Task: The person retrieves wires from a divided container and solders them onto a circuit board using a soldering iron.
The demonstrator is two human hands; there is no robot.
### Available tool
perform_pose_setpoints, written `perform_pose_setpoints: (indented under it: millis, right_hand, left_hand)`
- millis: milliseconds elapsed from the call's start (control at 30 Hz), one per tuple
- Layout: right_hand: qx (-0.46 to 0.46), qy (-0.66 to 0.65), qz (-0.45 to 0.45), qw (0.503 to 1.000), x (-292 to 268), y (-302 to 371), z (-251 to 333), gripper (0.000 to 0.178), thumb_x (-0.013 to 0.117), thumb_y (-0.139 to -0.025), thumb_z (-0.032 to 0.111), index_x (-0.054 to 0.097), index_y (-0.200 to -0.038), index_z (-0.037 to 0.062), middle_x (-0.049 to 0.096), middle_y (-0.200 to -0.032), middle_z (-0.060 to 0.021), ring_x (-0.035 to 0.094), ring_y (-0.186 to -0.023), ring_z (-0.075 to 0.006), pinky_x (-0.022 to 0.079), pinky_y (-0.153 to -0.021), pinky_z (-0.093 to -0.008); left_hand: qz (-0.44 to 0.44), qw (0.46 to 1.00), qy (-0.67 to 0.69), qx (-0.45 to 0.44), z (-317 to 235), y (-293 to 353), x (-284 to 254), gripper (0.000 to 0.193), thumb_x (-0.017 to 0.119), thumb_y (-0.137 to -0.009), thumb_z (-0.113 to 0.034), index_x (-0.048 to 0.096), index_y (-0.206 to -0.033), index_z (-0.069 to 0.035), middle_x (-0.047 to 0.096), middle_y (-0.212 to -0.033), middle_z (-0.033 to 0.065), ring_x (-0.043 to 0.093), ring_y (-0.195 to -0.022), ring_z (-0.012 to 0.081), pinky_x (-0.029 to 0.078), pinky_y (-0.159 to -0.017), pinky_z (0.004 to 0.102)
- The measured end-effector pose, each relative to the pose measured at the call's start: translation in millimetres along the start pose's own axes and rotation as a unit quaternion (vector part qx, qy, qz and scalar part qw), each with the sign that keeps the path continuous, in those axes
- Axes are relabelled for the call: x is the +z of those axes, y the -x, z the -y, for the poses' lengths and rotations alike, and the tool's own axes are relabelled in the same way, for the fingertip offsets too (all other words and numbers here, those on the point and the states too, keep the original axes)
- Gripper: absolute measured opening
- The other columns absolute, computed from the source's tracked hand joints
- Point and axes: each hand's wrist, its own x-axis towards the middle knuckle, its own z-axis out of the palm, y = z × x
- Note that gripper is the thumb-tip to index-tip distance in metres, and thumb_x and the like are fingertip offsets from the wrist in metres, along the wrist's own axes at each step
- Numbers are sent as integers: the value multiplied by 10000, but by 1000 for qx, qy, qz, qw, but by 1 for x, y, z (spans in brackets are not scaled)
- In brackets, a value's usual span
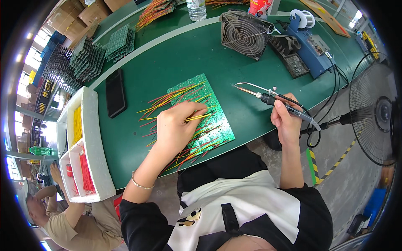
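Note:
A green circuit board panel (222,127) lies on the green bench, with rows of red and yellow wires (161,102) sticking out past its left side. Over the middle of the panel, my left hand (178,121) has its fingertips pinched on a yellow wire at the board. My right hand (288,119) is wrapped round a soldering iron (272,100), to the right of the panel. The iron's tip points left, apart from the board, and a thin solder feed tube runs along its top.
A phone (116,93) and a white foam box (94,138) of wires lie left. Beyond are board stacks (121,42), a water bottle (196,9), a square fan (245,34) and a blue solder station (307,46). A standing fan (372,113) is right; a person (75,221) sits left.

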Motion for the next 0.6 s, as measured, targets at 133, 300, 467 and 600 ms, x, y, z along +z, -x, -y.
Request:
perform_pose_setpoints:
  millis: [133, 300, 467, 600]
  right_hand:
    - [8, -4, 8, 1000, 3, 4, 2, 96, 608, -818, 58, 532, -852, 10, 526, -562, -50, 432, -415, -51, 327, -377, -178]
    - [42, 4, 25, 999, 8, 11, 4, 95, 604, -817, 55, 534, -859, 6, 534, -564, -58, 432, -414, -48, 325, -379, -174]
    - [48, 37, 40, 997, 9, 15, 6, 128, 631, -805, 75, 528, -827, 3, 549, -571, -52, 448, -412, -41, 337, -381, -167]
    - [59, 42, 45, 996, 10, 18, 5, 130, 638, -800, 68, 528, -823, 3, 552, -571, -51, 450, -410, -41, 340, -378, -169]
  left_hand:
    - [56, 994, -93, -13, -13, -1, 0, 73, 630, -766, -19, 638, -839, -11, 643, -751, 99, 636, -641, 186, 481, -555, 272]
    - [1, 996, -84, 10, -5, 4, 8, 84, 648, -735, 0, 615, -812, -10, 633, -728, 96, 611, -583, 188, 477, -522, 258]
    - [5, 996, -78, 34, 1, 6, 11, 109, 679, -694, 12, 613, -777, -15, 617, -697, 77, 593, -551, 177, 464, -487, 248]
    - [19, 991, -115, 59, -1, 5, 10, 109, 690, -680, 13, 639, -769, -25, 583, -657, 49, 574, -524, 157, 447, -461, 248]
